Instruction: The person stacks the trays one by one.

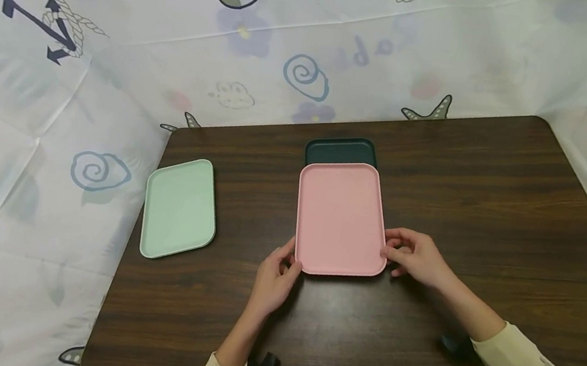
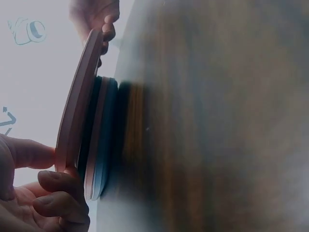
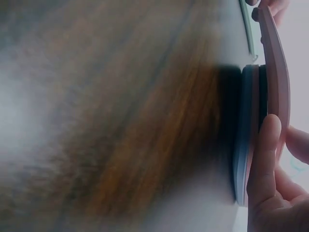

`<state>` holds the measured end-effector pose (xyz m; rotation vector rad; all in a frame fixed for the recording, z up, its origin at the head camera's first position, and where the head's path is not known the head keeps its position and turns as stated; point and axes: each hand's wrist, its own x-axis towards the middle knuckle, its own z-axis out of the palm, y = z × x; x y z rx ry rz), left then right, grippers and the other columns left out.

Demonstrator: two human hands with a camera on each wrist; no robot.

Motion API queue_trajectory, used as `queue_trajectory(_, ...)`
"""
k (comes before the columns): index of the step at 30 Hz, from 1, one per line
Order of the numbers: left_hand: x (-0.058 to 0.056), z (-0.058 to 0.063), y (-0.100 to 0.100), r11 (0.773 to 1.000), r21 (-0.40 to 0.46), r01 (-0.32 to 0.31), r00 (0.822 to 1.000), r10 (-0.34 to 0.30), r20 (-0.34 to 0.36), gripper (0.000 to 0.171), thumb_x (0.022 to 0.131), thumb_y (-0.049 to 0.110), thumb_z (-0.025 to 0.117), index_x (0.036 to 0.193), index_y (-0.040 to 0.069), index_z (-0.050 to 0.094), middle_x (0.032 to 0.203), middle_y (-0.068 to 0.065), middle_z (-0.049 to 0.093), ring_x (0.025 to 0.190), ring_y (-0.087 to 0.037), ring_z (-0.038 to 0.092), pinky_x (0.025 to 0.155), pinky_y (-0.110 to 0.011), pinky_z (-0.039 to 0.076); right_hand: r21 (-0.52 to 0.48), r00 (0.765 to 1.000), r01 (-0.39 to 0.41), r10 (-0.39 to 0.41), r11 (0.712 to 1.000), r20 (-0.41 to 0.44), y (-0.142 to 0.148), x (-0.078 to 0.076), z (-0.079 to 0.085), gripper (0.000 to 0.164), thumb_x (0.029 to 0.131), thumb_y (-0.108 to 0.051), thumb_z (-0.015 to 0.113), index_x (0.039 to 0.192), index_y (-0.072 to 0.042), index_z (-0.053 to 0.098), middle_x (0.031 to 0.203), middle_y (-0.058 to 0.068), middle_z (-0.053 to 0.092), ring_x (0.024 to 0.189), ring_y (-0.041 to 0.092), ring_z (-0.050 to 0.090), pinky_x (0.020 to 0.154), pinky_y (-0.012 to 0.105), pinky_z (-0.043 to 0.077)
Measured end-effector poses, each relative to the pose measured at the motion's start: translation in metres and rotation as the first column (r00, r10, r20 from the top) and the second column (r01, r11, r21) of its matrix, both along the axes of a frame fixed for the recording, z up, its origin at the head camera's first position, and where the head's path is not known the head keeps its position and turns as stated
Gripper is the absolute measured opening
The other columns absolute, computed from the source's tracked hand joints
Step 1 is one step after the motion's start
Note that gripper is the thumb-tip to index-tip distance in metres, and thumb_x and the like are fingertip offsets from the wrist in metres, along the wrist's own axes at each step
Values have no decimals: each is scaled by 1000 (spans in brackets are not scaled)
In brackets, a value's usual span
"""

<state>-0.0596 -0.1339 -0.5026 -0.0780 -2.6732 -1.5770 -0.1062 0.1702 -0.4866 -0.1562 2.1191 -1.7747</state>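
Note:
A pink tray (image 1: 341, 219) is held between both hands at the middle of the table. My left hand (image 1: 275, 278) pinches its near left corner, thumb on top and fingers beneath. On the right edge, near the front, my right hand (image 1: 416, 258) grips it the same way. Under and behind it a dark green tray (image 1: 342, 151) shows its far end. From the side, the left wrist view reveals a stack below: the dark green tray, another pink tray (image 2: 100, 140) and a blue tray (image 2: 108, 140) at the bottom. The held tray tilts slightly over the stack.
A light green tray (image 1: 180, 209) lies alone at the table's left side. The dark wooden table (image 1: 490, 189) stands against a white patterned cloth (image 1: 263, 69) at the back and sides. A dark object (image 1: 456, 346) sits under the right forearm.

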Motion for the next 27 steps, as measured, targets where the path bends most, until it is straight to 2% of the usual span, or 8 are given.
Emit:
queue_trajectory(8,-19,1,2,999,-32,-16,1000,16,-9,52,86,7,60,138,8,57,83,-2,56,51,-8,40,49,-23,35,12,998,63,-62,998,-15,-3,-16,-3,47,92,-4,67,132,15,51,106,26,58,66,14,64,58,36,57)
queue_trajectory(12,-25,2,3,999,-41,-29,1000,29,0,52,87,8,60,139,10,57,82,-2,55,54,-11,41,51,-25,35,17,997,70,-69,997,-35,-3,-22,-4,46,92,-3,65,132,15,51,106,27,60,66,15,65,59,35,57)
queue_trajectory(19,-36,0,3,996,-82,-25,1000,23,-15,52,88,10,59,140,11,55,81,-1,52,59,-13,40,55,-28,34,1,994,91,-90,996,-66,-4,-31,-5,43,93,-1,63,131,16,52,117,35,60,69,12,67,58,35,57)
queue_trajectory(27,-50,0,6,993,-114,-26,1000,28,11,53,92,14,55,144,10,50,83,-1,50,65,-16,41,60,-31,34,-1,992,108,-108,994,-68,-5,-44,-2,41,94,-2,63,130,14,54,117,35,60,72,7,66,58,33,57)
